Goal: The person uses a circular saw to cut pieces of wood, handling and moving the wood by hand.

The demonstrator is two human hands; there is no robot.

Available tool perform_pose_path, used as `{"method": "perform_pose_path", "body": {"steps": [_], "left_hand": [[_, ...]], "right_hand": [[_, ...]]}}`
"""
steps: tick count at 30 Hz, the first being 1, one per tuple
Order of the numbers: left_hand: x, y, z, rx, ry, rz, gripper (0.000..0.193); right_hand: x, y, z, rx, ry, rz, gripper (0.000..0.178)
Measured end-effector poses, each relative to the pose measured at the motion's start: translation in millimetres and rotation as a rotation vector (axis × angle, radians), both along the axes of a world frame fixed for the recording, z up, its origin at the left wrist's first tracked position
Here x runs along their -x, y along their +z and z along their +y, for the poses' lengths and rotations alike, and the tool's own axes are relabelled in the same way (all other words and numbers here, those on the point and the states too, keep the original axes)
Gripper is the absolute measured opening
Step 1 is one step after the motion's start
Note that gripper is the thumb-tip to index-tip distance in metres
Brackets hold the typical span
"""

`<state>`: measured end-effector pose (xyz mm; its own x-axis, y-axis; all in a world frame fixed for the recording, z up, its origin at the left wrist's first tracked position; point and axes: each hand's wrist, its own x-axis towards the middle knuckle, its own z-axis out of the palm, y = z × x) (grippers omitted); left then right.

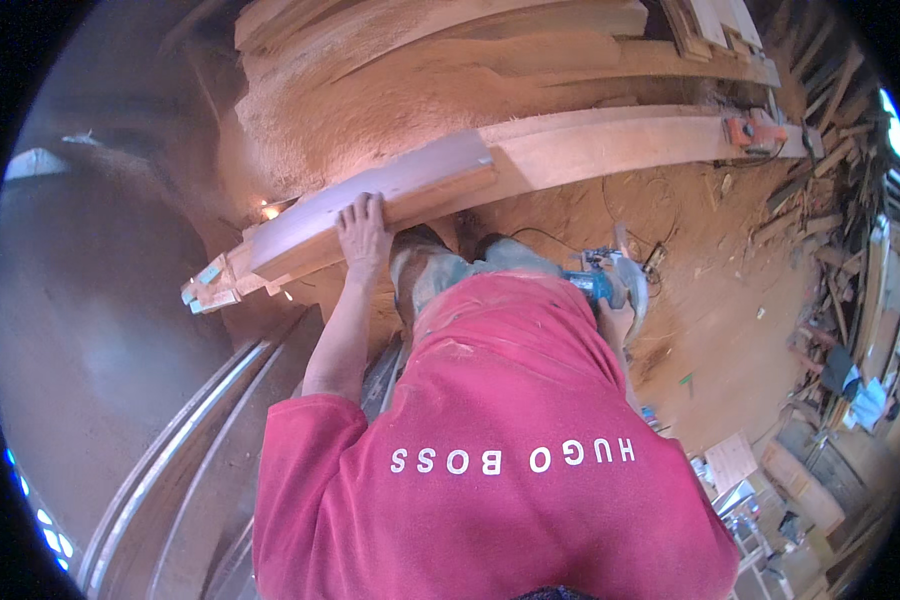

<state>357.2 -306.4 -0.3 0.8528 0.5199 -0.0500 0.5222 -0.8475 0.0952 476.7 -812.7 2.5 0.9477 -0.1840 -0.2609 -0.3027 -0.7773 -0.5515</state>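
Note:
A thick wooden board (300, 220) lies at a slant across a long timber beam (590, 150) in front of me. My left hand (365, 235) grips the board's near edge, with the fingers bent over onto its top face; the thumb is mostly hidden. Low at my right side, my right hand (618, 318) is closed round the handle of a blue power saw (595, 285) with a round, pale guard, apart from the board. Part of the saw and most of the right-hand fingers are hidden.
An orange power tool (753, 132) sits on the beam's far right end. Sawdust-covered timber (440, 50) is stacked behind it. A dark cable (545, 235) runs near my legs. Scrap wood (840, 150) is heaped at right; long metal-edged lengths (185, 435) lie at lower left.

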Motion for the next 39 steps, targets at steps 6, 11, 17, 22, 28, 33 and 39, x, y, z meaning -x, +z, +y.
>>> {"method": "perform_pose_path", "body": {"steps": [6, 11, 17, 22, 28, 33, 39], "left_hand": [[15, -1, 6, 0.064, -0.150, -0.015, 0.093], [-3, 1, 34, 0.140, -0.164, 0.010, 0.110], [-17, 4, 62, 0.137, -0.161, 0.041, 0.112], [-25, 2, 65, 0.038, -0.081, -0.014, 0.110], [42, -21, 19, -0.212, -0.150, -0.288, 0.095], [35, 6, 37, 0.105, -0.046, -0.111, 0.083], [43, 6, 80, 0.114, -0.136, -0.033, 0.083]], "right_hand": [[-1, 9, 9, -0.067, 0.020, 0.123, 0.050], [-4, -1, 5, -0.104, 0.054, 0.041, 0.050], [-10, 0, 3, -0.095, 0.136, 0.034, 0.052], [-18, -6, -16, -0.004, 0.132, 0.088, 0.053], [-11, 11, 20, -0.051, 0.193, 0.032, 0.049], [-7, -7, 6, 0.051, 0.164, 0.120, 0.043], [6, -18, 0, -0.130, 0.212, 0.015, 0.031]]}}
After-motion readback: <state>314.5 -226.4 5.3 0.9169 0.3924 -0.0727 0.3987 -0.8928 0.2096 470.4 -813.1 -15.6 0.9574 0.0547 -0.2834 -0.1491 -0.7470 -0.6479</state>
